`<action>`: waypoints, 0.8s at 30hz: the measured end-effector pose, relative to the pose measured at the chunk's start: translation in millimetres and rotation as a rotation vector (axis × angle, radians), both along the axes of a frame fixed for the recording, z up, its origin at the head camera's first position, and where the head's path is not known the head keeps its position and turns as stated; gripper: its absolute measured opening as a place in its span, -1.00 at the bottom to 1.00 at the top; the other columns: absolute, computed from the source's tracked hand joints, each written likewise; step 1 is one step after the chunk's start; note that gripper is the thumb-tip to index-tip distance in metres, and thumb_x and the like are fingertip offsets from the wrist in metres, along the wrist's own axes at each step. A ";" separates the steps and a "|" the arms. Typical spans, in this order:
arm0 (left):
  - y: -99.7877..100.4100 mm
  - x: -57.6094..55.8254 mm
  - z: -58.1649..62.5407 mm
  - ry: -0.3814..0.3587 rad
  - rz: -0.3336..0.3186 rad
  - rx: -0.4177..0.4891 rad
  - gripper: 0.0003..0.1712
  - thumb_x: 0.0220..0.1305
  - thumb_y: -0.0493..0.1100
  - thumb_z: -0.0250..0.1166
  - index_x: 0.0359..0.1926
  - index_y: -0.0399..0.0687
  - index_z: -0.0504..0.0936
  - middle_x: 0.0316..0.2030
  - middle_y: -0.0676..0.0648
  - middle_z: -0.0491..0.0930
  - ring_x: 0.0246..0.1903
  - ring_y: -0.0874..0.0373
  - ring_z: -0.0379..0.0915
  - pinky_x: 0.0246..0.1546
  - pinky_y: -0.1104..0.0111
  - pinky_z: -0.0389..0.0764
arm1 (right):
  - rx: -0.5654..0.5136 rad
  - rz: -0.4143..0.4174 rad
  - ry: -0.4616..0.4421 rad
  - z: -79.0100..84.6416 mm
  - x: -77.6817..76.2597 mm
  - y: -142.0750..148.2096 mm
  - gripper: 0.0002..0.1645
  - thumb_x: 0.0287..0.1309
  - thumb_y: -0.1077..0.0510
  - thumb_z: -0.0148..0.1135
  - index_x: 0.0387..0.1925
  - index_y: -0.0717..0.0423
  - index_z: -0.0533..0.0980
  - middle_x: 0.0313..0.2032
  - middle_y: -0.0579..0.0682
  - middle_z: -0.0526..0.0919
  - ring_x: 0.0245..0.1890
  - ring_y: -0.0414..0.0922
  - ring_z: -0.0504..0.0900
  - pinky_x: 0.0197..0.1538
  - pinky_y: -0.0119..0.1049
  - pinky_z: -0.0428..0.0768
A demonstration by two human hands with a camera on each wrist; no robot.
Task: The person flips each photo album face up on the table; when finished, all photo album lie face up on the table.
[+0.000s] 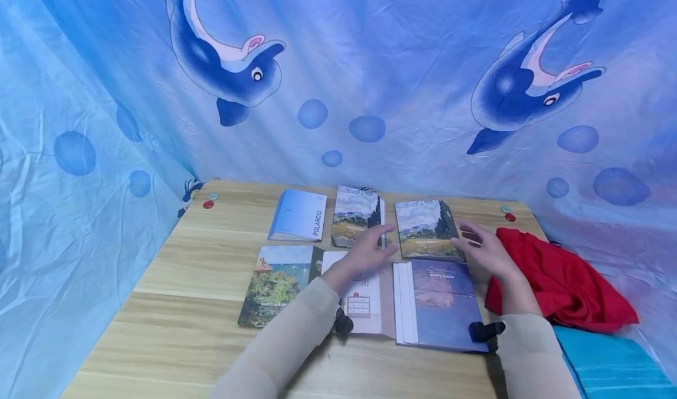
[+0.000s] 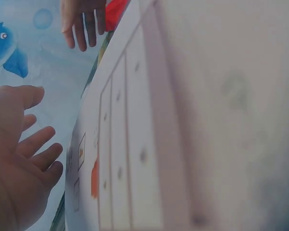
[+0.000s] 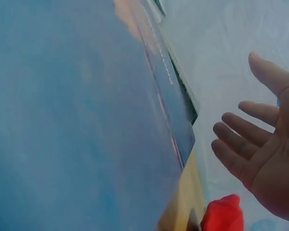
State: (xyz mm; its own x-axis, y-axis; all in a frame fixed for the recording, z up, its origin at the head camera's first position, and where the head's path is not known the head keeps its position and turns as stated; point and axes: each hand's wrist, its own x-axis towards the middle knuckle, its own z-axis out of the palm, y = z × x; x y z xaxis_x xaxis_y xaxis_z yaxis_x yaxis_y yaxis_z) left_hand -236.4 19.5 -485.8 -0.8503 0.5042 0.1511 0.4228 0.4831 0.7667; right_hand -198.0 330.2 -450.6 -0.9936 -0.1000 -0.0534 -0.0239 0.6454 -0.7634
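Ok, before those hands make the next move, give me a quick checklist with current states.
1. Left hand empty: ok, fingers open.
2. Right hand empty: ok, fingers open.
3. Right-hand landscape album between the hands: ok in the head view.
4. Right hand touching that album: cannot tell.
5. White album unobstructed from above: not ok, left arm covers part.
6. Titles facing one way: not ok, POLAROID runs sideways on the blue album.

Blue curtain (image 1: 412, 52), patterned with dolphins
Left of centre, the POLAROID album (image 1: 297, 211) is shaded blue; right of centre, the landscape album (image 1: 423, 227) is painted with a golden field; at right, the cloth (image 1: 560, 284) is coloured plain red.
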 end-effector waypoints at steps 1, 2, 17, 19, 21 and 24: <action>1.7 -0.4 -0.2 -0.005 -0.004 -0.001 -0.38 0.46 -0.05 0.23 0.46 -0.10 0.37 0.39 -0.10 0.41 0.41 -0.03 0.27 0.44 0.15 0.28 | 0.010 -0.001 -0.005 -1.6 -0.1 2.1 -0.03 0.39 -0.19 0.21 0.55 0.25 0.08 0.45 0.42 0.18 0.40 0.42 0.21 0.29 0.33 0.40; 3.4 -0.7 -0.1 -0.012 -0.007 0.000 -0.39 0.47 -0.06 0.23 0.46 -0.09 0.38 0.39 -0.09 0.41 0.41 -0.03 0.26 0.44 0.15 0.28 | 0.021 -0.002 -0.009 -3.2 -0.2 4.0 -0.03 0.39 -0.18 0.22 0.55 0.26 0.07 0.45 0.43 0.17 0.41 0.42 0.20 0.29 0.34 0.40; 30.1 -7.1 -1.3 -0.087 -0.018 -0.005 -0.40 0.48 -0.03 0.21 0.45 -0.07 0.39 0.41 -0.12 0.37 0.41 -0.05 0.26 0.42 0.14 0.31 | 0.027 -0.032 -0.112 -22.8 -6.6 15.1 0.09 0.32 -0.23 0.27 0.54 0.31 0.02 0.42 0.44 0.20 0.39 0.41 0.22 0.30 0.36 0.38; 33.3 -8.2 -1.4 -0.081 -0.005 -0.034 -0.40 0.48 -0.03 0.21 0.45 -0.07 0.40 0.40 -0.13 0.39 0.40 -0.05 0.27 0.43 0.14 0.30 | 0.044 -0.030 -0.116 -23.5 -7.7 14.3 0.08 0.33 -0.24 0.26 0.53 0.33 0.04 0.39 0.45 0.25 0.37 0.41 0.24 0.29 0.36 0.39; 36.1 -8.8 -1.1 -0.076 0.003 -0.057 -0.40 0.48 -0.02 0.21 0.45 -0.08 0.40 0.40 -0.14 0.40 0.40 -0.06 0.28 0.43 0.14 0.30 | 0.071 -0.023 -0.123 -23.1 -8.9 13.4 0.07 0.34 -0.25 0.24 0.52 0.35 0.05 0.37 0.46 0.29 0.36 0.40 0.27 0.29 0.35 0.39; 38.7 -9.1 0.9 -0.087 0.004 -0.081 -0.40 0.49 -0.01 0.19 0.45 -0.06 0.39 0.40 -0.13 0.39 0.40 -0.07 0.27 0.43 0.13 0.29 | 0.119 0.004 -0.152 -18.9 -10.5 12.6 0.07 0.35 -0.24 0.23 0.52 0.37 0.04 0.36 0.48 0.30 0.35 0.41 0.28 0.30 0.36 0.37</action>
